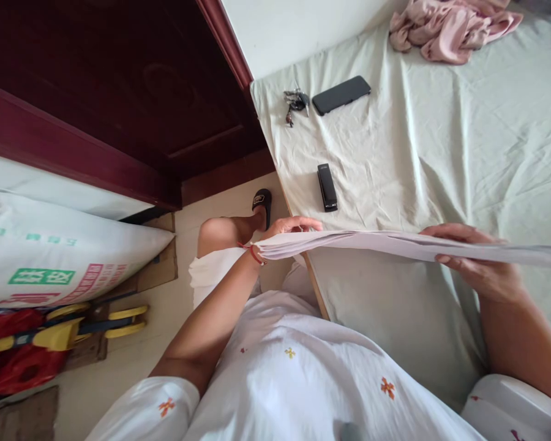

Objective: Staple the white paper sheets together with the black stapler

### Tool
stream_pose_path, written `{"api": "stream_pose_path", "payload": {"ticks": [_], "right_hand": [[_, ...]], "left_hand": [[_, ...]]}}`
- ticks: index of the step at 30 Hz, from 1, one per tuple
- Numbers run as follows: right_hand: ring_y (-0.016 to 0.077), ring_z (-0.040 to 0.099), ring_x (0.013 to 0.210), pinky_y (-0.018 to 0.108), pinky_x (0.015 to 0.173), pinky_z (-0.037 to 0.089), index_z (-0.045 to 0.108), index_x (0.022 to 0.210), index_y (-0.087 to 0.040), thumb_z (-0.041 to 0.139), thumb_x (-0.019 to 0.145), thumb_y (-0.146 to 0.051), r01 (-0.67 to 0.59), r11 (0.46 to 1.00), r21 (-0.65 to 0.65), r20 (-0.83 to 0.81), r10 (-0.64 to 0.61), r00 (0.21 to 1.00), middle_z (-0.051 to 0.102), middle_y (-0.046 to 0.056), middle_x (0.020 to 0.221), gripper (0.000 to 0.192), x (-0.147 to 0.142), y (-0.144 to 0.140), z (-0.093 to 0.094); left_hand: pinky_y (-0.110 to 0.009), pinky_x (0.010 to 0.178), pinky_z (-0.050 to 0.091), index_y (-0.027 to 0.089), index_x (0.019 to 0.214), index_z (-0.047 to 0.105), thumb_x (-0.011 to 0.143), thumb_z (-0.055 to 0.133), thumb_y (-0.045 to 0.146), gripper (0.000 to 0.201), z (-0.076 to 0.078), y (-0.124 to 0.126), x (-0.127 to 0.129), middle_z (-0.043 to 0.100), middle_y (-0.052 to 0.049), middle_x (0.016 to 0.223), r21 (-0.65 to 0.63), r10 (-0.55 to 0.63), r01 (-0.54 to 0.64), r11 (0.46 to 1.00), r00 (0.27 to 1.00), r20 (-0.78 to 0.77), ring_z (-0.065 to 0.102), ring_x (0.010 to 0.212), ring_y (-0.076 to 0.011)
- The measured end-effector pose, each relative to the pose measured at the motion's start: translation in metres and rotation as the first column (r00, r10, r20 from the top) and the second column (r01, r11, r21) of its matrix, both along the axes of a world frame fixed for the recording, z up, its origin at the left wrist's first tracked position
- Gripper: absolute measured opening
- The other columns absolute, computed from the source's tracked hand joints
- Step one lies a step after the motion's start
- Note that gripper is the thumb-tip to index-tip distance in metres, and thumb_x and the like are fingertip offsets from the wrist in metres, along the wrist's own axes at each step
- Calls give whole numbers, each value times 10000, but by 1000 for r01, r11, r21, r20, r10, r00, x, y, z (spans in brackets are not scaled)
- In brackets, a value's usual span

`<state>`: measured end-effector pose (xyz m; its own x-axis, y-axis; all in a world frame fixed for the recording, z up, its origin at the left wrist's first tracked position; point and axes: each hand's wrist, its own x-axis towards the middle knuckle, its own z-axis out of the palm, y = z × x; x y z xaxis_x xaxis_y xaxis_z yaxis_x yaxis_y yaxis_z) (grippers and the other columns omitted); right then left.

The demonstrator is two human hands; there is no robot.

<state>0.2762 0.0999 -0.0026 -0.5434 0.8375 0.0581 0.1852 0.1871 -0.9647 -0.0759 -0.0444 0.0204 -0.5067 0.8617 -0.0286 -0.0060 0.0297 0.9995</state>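
A long stack of white paper sheets (367, 240) is held nearly edge-on across the front of my body, its layers slightly fanned. At its left end my left hand (290, 226) grips it, with fingers showing along the far side and the rest of the grip hidden by the sheets. Toward the other end, my right hand (484, 266) pinches the stack between the thumb on the near side and fingers on the far side. Beyond the paper, a black stapler (327, 187) lies on the cloth-covered bed or table (371, 159), touched by neither hand.
Farther back lie a bunch of keys (296, 103) and a black phone (341, 95). Crumpled pink cloth (450, 30) is at the far right. On the left are a dark red door (119, 79), a printed white sack (68, 251) and a yellow-and-blue object (64, 331) on the floor.
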Motion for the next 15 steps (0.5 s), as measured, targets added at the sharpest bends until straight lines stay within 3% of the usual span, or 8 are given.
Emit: {"api": "stream_pose_path", "payload": {"ticks": [2,4,7,10,15], "right_hand": [[244,716,866,411,798,629,795,937,-299,853,718,-323,93,995,28,-5,-93,996,779,33,981,227,0,-3,-6],[235,716,846,422,825,631,780,883,-311,850,727,-311,153,987,50,-36,-151,988,778,0,949,171,1,-6,-8],[264,722,870,445,869,621,798,859,-303,880,681,-344,64,997,42,-18,-63,998,780,18,923,200,2,-3,-2],[290,715,960,437,878,609,815,918,-291,882,669,-380,-102,994,-42,39,103,994,781,60,1035,273,1,5,0],[280,714,860,435,767,619,777,736,-288,830,701,-522,-55,991,-118,-3,55,998,769,47,872,242,-1,5,-14]], "left_hand": [[-455,786,610,308,904,808,598,921,507,382,-3,0,-5,805,-95,943,-24,-120,118,993,991,-67,737,890,-308],[-452,765,612,296,857,812,515,970,447,406,-6,0,-10,795,-72,853,-70,-266,260,963,961,-82,728,803,-295],[-472,917,576,241,846,826,538,972,424,387,-9,1,-17,796,-93,889,-94,-427,422,902,902,-54,713,910,-304],[-482,1049,496,199,794,834,596,949,471,355,-9,4,-17,802,-148,937,-94,-517,511,854,855,-48,678,1033,-333],[-529,1043,493,189,904,847,708,783,697,548,-3,5,-10,806,-180,1025,-44,-556,555,831,826,-91,710,1080,-397]]}}
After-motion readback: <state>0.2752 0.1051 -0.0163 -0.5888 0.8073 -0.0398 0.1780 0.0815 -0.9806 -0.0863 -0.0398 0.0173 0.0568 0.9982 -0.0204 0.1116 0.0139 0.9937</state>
